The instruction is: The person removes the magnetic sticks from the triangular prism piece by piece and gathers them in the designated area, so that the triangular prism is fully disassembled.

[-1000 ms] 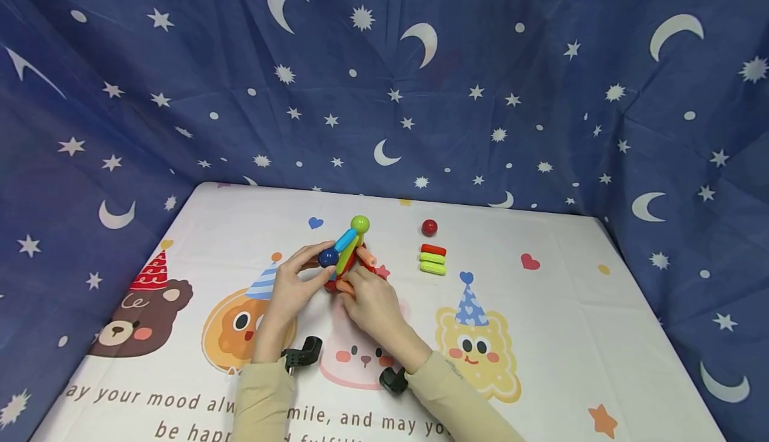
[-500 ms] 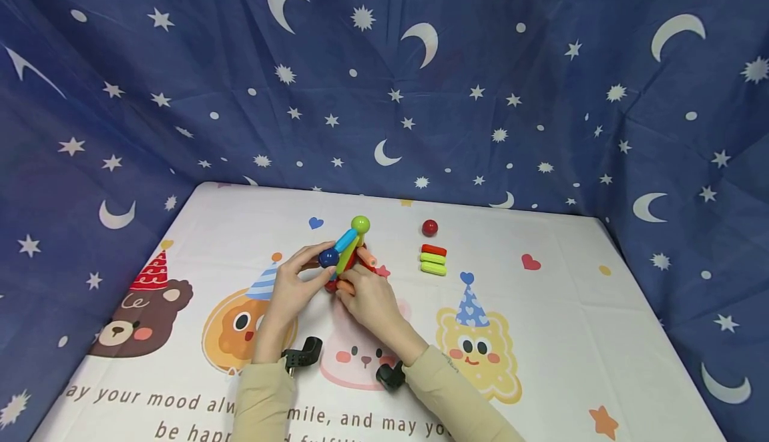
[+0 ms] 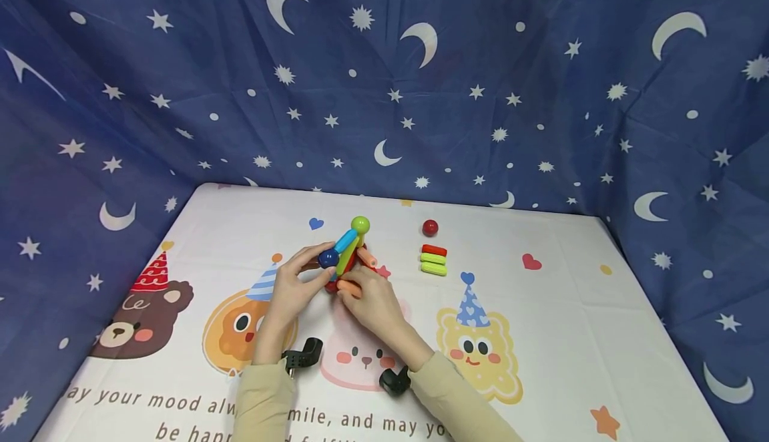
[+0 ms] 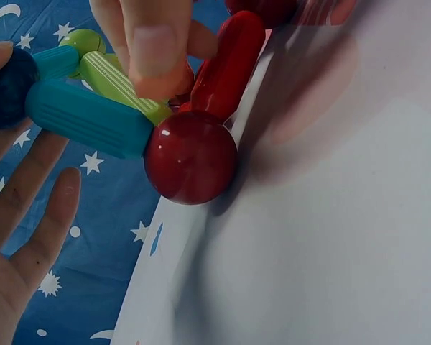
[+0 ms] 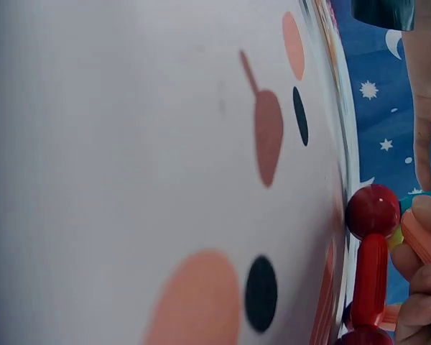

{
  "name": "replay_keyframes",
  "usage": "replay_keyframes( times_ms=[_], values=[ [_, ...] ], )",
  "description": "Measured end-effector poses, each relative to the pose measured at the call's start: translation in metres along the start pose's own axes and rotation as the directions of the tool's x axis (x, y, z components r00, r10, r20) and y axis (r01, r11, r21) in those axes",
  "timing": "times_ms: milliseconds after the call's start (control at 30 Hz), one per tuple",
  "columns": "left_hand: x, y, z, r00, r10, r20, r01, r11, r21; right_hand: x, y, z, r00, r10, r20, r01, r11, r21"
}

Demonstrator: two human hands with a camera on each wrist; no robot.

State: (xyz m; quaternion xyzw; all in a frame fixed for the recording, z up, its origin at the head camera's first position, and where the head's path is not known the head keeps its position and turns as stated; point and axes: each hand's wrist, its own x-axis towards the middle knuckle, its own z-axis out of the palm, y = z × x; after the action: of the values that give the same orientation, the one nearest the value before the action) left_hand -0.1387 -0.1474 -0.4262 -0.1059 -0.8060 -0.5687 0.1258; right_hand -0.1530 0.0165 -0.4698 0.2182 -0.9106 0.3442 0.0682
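A small frame of magnetic sticks and balls stands on the table between the hands. My left hand (image 3: 293, 290) pinches its dark blue ball (image 3: 328, 258) between thumb and fingers; the other fingers are spread in the left wrist view. From that ball a light blue stick (image 3: 345, 240) runs to a lime ball (image 3: 360, 225) at the top, and a teal stick (image 4: 90, 118) to a red ball (image 4: 191, 157) low down. My right hand (image 3: 375, 302) pinches an orange stick (image 3: 350, 288) close above the red ball. A red stick (image 5: 371, 277) joins two red balls along the base.
Right of the frame lie a loose red ball (image 3: 430, 228), a red stick (image 3: 434, 250) and two lime sticks (image 3: 433, 269). A second orange stick (image 3: 367, 256) sticks out of the frame's right side. A blue starry curtain (image 3: 384, 81) hangs behind the table (image 3: 565, 335).
The orange stick in my right hand has shifted slightly, and more of it shows past the fingertips. My left hand and the frame stay in place.
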Motion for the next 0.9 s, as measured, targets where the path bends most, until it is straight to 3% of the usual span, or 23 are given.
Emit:
replay_keyframes(
  times_ms=[300,567,700,900],
  values=[
    [0.000,0.002,-0.001,1.000,0.001,0.009,-0.001,1.000,0.003,-0.011,0.004,-0.011,0.992,0.110,0.064,-0.115,0.990,0.084],
    [-0.001,0.002,0.000,1.000,0.003,0.008,-0.003,1.000,-0.001,-0.022,0.016,-0.032,0.968,0.189,0.165,-0.219,0.958,0.184],
    [-0.001,0.002,0.000,1.000,-0.008,0.009,0.008,1.000,0.001,-0.027,0.025,-0.047,0.969,0.182,0.167,-0.207,0.967,0.149],
    [0.000,0.001,0.000,0.999,-0.036,0.017,0.036,0.999,-0.006,-0.034,0.043,-0.069,0.983,0.148,0.106,-0.158,0.983,0.093]
  ],
)
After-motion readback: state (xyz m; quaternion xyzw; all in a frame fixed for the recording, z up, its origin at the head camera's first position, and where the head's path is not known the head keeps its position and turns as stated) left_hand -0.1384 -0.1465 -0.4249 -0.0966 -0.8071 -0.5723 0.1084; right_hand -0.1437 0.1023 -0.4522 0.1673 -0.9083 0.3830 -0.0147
